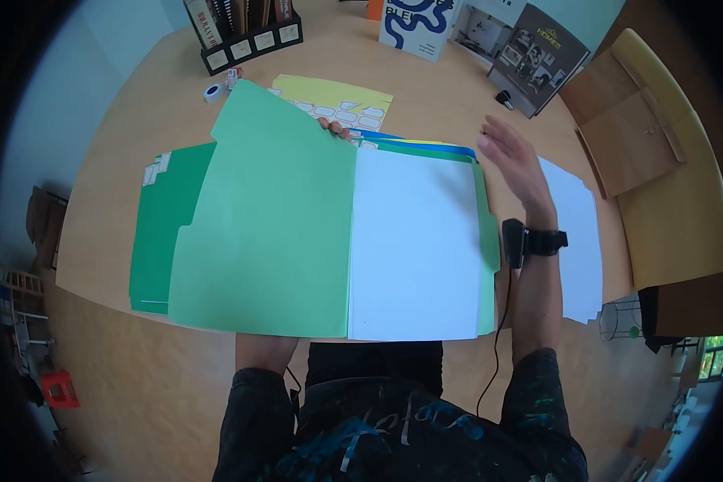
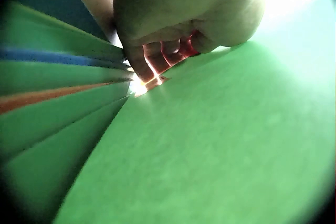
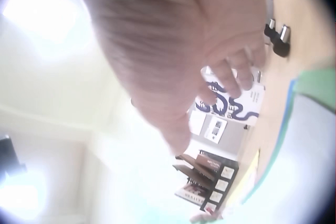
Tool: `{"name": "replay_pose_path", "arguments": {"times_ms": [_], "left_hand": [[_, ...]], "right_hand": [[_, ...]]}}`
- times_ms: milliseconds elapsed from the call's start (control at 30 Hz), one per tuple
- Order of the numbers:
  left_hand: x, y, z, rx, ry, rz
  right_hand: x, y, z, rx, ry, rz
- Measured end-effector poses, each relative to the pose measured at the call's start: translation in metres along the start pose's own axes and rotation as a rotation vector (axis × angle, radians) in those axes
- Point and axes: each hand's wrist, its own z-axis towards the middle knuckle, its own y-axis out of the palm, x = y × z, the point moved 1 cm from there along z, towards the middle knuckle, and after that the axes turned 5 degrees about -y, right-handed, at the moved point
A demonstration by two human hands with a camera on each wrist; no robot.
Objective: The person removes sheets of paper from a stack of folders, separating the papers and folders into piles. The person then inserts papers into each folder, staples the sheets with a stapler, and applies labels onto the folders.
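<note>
A light green folder (image 1: 265, 209) lies spread open before me, its left cover raised. White paper (image 1: 415, 249) fills the right side. My left forearm runs beneath the folder. Fingers of my left hand (image 1: 335, 128) curl over the cover's top edge near the fold, while the rest of that hand is hidden from the head view. Seen from the left wrist, the left hand (image 2: 189, 11) is bent against the green cover (image 2: 210, 134), beside layered folder edges (image 2: 58, 85). Above the folder's upper right corner, my right hand (image 1: 512, 157) is raised with fingers extended, holding nothing.
Darker green folders (image 1: 157, 241) with white labels lie at left. A yellow sheet (image 1: 337, 92) with label stickers is behind. White sheets (image 1: 574, 241) lie right. A book rack (image 1: 253, 48), upright books (image 1: 538, 60), a tape roll (image 1: 214, 93) and a black clip (image 1: 504, 100) stand farther back.
</note>
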Motion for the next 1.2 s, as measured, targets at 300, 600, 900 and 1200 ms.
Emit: {"name": "replay_pose_path", "arguments": {"times_ms": [300,600,900,1200], "left_hand": [[-0.003,0.010,0.010,-0.061,-0.013,-0.006],[0.001,0.011,0.010,-0.096,-0.014,0.019],[-0.009,0.011,0.000,-0.119,0.000,0.017],[-0.008,0.011,0.001,-0.147,0.000,0.019]], "right_hand": [[0.066,-0.026,0.066,0.094,0.192,-0.726],[0.053,-0.004,0.071,0.127,0.051,-0.598],[-0.058,0.118,0.062,-0.477,-0.232,-0.346],[0.016,0.073,0.087,0.139,-0.084,-0.330]]}}
